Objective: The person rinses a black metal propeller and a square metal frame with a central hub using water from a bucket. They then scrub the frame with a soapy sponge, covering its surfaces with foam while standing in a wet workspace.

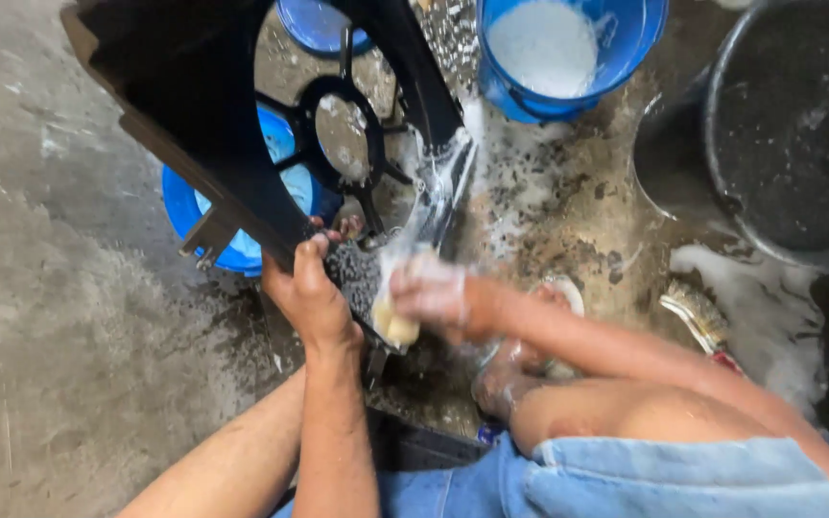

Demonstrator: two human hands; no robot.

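- Scrubbing step: left hand (311,297) clamped on black stove frame (232,144), tilted over floor.
- Right hand (431,295), soapy, closed on yellow sponge (395,324) against frame.
- Next: probably firm strokes, steady grip.

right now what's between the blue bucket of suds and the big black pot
In the head view, only wet, sudsy floor lies between the blue bucket and the black pot.

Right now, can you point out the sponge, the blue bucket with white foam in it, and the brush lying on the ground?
sponge (397,324), head view, on its yellow lower end.
blue bucket (640,38), head view, on its right inner wall.
brush (693,312), head view, on its bristles.
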